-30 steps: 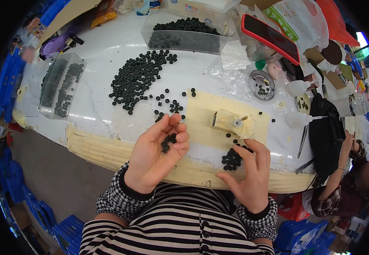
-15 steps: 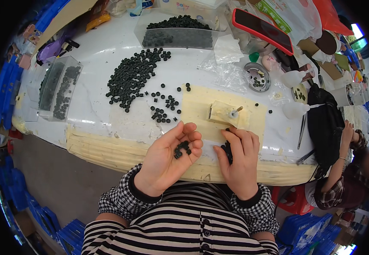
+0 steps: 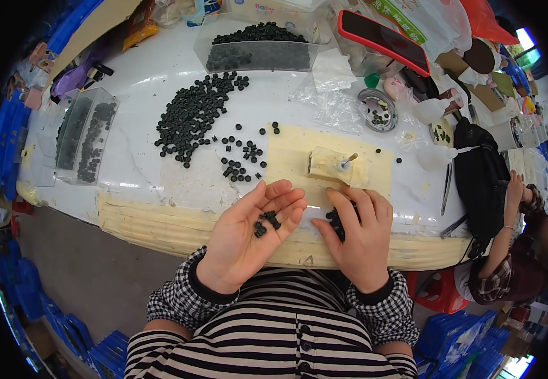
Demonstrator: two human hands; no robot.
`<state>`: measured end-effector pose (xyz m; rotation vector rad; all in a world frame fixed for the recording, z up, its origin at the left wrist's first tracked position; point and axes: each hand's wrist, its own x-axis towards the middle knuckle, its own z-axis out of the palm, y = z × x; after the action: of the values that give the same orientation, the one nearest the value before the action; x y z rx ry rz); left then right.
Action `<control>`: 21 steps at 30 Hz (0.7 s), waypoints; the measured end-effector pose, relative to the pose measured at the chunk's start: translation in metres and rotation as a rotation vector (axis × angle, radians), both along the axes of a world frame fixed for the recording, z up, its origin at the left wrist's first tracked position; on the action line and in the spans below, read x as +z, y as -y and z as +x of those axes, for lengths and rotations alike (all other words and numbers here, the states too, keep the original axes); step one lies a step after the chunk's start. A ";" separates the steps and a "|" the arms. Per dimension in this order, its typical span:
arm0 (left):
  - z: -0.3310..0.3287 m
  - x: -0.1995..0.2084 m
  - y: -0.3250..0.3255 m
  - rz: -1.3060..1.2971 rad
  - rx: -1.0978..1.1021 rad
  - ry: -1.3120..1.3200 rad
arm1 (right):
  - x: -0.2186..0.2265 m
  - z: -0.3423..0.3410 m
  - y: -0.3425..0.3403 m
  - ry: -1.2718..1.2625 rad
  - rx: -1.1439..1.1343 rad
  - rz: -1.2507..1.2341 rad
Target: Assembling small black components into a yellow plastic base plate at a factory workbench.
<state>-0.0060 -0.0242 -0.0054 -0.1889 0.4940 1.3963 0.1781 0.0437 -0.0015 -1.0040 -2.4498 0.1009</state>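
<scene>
My left hand (image 3: 244,230) is turned palm up and cupped, with several small black spool-shaped pieces (image 3: 268,222) lying in it. To its right, my right hand (image 3: 363,237) faces down near the table's front edge. Its thumb and fingers curve round a cluster of the same black pieces (image 3: 335,219); the fingers hide part of it. Just beyond that hand stands a small block wrapped in cream tape (image 3: 322,163), with a thin peg (image 3: 351,158) sticking up from it. Loose black pieces (image 3: 234,170) lie beyond my left hand, in front of a large pile (image 3: 189,117).
Clear bins of black pieces stand at the back (image 3: 258,60) and left (image 3: 88,139). A red-cased phone (image 3: 384,41) rests on a container at back right. A round tin (image 3: 377,112), tweezers (image 3: 447,189) and a black bag (image 3: 483,180) are on the right, near another person's arm (image 3: 507,215).
My right hand has spread slightly, showing more of the black pieces under it. The pieces in my left palm have shifted a little. The view has moved slightly.
</scene>
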 end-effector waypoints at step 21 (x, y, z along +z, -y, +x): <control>0.002 -0.002 0.002 0.023 -0.030 0.020 | -0.006 -0.003 -0.016 0.199 0.264 0.094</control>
<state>-0.0045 -0.0263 -0.0077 -0.1757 0.4619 1.3690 0.1749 0.0595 -0.0074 -0.6746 -2.7314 -0.0281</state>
